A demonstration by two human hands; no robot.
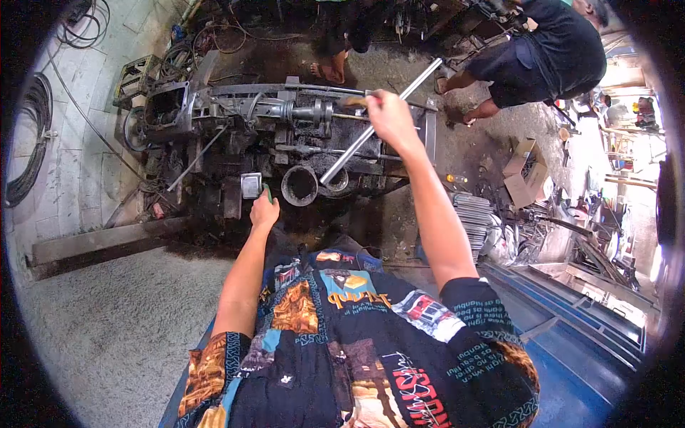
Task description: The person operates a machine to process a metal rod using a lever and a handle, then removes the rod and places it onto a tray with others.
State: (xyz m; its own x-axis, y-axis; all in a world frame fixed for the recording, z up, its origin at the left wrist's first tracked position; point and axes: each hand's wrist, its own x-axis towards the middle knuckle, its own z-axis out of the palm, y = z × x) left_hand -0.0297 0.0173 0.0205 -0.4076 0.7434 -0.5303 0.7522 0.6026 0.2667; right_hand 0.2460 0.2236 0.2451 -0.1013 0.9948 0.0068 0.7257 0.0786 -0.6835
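My left hand (264, 212) is closed around a slim green handle (270, 194). Right by its fingertips, a small square pale-grey metal container (251, 185) overlaps the near side of the machine. My right hand (391, 121) reaches out over the machine, fingers closed on a short brown piece (354, 103) that points left; I cannot tell what kind of tool it is. A long shiny metal bar (349, 157) runs diagonally across the machine and passes beneath my right hand. Under both hands is a dark, greasy lathe-like machine (275, 108) with a horizontal spindle.
Two round metal openings (299, 186) face me on the machine's near side. Another person (542, 50) in dark clothes bends at the far right, and a bare foot (330, 71) shows behind the machine. A cardboard box (524, 175) and stacked metal pieces (472, 221) are at right.
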